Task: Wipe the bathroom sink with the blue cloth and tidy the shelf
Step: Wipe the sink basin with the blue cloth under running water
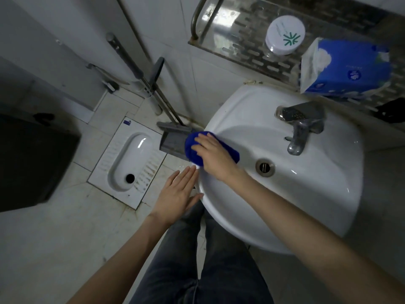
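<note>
The white bathroom sink (306, 194) fills the right half of the view, with a metal tap (300, 123) and a drain (265, 167). My right hand (215, 155) presses the blue cloth (192, 150) onto the sink's left rim. My left hand (178, 194) lies flat with fingers apart, resting against the sink's near-left edge and holding nothing. Above the sink, a perforated metal shelf (245, 29) carries a white-lidded jar (285, 36) and a blue tissue pack (346, 66).
A grey dustpan (173, 139) stands on the floor beside the sink's left rim, its handles leaning on the wall. A squat toilet (129, 161) is set in the floor at left. A dark bin (32, 161) stands far left. My legs are below the sink.
</note>
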